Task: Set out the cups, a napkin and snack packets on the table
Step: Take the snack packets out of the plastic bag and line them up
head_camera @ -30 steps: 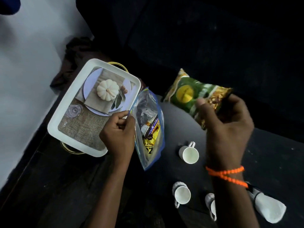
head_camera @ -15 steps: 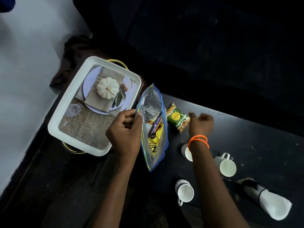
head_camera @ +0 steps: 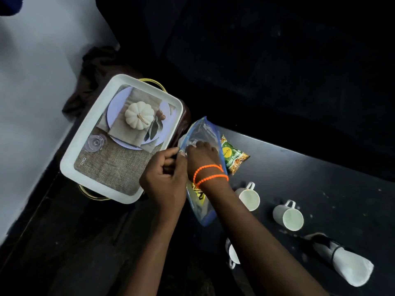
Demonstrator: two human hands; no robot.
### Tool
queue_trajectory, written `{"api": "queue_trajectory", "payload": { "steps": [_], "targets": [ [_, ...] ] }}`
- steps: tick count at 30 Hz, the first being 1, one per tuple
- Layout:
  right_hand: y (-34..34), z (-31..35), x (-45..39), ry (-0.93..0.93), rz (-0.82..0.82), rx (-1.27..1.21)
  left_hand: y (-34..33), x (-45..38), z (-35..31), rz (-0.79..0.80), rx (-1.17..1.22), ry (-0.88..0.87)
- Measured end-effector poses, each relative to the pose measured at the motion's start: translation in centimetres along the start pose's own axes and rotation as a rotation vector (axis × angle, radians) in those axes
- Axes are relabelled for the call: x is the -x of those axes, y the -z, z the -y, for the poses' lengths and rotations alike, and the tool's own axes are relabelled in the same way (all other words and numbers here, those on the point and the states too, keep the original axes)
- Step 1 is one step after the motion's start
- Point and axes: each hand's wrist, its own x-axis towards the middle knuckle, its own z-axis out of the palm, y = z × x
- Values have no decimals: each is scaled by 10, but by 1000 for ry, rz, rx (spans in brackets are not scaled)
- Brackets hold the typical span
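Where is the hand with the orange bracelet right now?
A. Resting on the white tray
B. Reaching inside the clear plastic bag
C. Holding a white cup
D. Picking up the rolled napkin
B. The right hand, the one with the orange bracelet, has its fingers down in the open mouth of the clear plastic bag, while the left hand pinches the bag's edge beside it.

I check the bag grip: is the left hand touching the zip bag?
Touching. The head view shows the left hand pinching the zip bag at its rim.
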Motion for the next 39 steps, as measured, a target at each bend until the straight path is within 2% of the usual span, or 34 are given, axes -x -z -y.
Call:
{"api": "queue_trajectory", "payload": {
  "steps": [4,10,15,19,22,24,30,32,35,37,39],
  "targets": [
    [-26,-6,-6,-44,-15,161,2,1,3,17,17,5],
    [-20,-2,4,27,-254,-62,5,-3,7,-51,9,37],
    [-51,2,-1,-71,1,113,4,-2,5,-36,8,47],
    [-37,-2,4,-93,-101,186,4,0,5,-9,3,45],
    [-40,-8,5,53,-138,82,8,2,10,-3,3,41],
    [-20,-6,8,87,-173,-46,8,0,12,-17,9,32],
    [51,-5,85,99,-468,-337,17,-9,13,-85,40,12],
    [69,-19,117,108,-634,-480,22,-14,12,-96,50,22],
    [68,-57,143,-102,-879,-765,29,-19,8,-108,50,40],
    [52,-78,137,-279,-905,-975,34,-21,6,-119,67,47],
    [26,-88,119,-383,-883,-1010,35,-22,7,-125,78,45]
  ]
}}
